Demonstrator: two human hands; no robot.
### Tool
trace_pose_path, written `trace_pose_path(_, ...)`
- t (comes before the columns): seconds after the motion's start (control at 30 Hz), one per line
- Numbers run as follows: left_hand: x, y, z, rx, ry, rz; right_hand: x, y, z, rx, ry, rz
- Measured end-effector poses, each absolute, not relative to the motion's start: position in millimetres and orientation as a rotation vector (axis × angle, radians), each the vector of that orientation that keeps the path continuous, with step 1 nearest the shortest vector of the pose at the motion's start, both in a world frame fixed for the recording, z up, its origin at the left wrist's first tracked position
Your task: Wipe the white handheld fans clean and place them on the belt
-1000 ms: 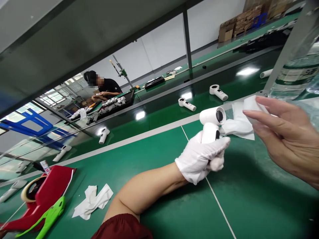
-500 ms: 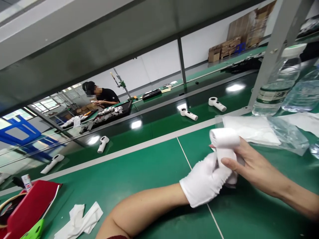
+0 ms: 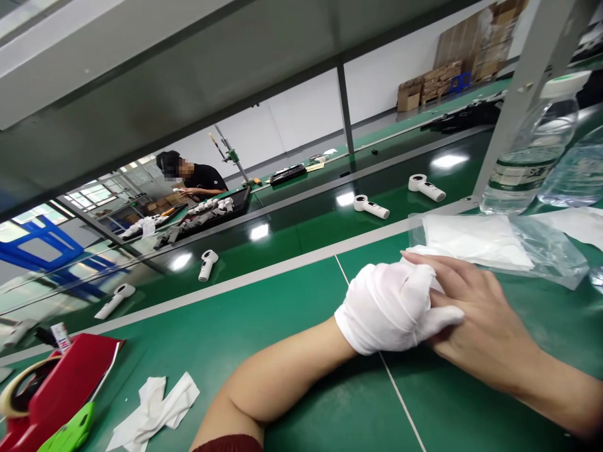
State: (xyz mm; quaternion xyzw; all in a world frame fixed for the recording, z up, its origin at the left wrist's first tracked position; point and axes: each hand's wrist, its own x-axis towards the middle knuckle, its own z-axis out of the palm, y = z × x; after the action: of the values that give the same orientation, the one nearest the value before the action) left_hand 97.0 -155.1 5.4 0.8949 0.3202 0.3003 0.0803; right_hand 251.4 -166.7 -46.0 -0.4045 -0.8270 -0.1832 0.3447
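Observation:
My left hand (image 3: pixel 384 307), in a white cloth glove, is wrapped around a white handheld device (image 3: pixel 421 250), most of which is hidden. Only a small piece of its white shell shows between the hands. My bare right hand (image 3: pixel 485 314) is closed over it from the right, fingers bent against the glove. Both hands are held together above the green bench (image 3: pixel 301 326). Just beyond them is a clear plastic bag (image 3: pixel 551 251) with folded white cloth (image 3: pixel 475 238) inside.
Several similar white ring-headed devices, including one near the right post (image 3: pixel 426 187), lie on the green conveyor (image 3: pixel 301 229). A red tape dispenser (image 3: pixel 70 383), green tool (image 3: pixel 70 430) and white strips (image 3: pixel 157 408) are left. Water bottles (image 3: pixel 532 163) stand right. A person (image 3: pixel 200 179) works opposite.
The device, upright and largely exposed before, is now mostly covered by my hands. My gloved left hand has turned over, and my right hand has shifted across it. Devices on the conveyor have moved right.

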Motion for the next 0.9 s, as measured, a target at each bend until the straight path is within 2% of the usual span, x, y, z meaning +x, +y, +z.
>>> trace_pose_path(0.1,97,-152,4,2.903,0.897,0.883,251,-168,-44,-0.986,-2.147,-0.518)
trace_pose_path(0.17,95,-154,6,2.846,0.946,0.879,252,-168,-42,-0.919,-2.16,-0.511)
trace_pose_path(0.33,92,-157,10,1.877,1.026,1.018,253,-168,-39,-0.759,-2.156,-0.504)
trace_pose_path(0.47,94,-164,5,1.487,0.892,1.197,258,-163,-39,-0.833,-2.049,-0.173)
trace_pose_path(0.67,105,-177,2,1.784,1.069,1.259,265,-159,-44,-0.892,-2.0,-0.017)
trace_pose_path(0.77,104,-174,9,1.484,0.93,1.269,265,-159,-44,-0.971,-2.033,0.128)
trace_pose_path(0.9,96,-158,24,1.07,0.739,1.355,268,-154,-42,-1.171,-1.907,0.486)
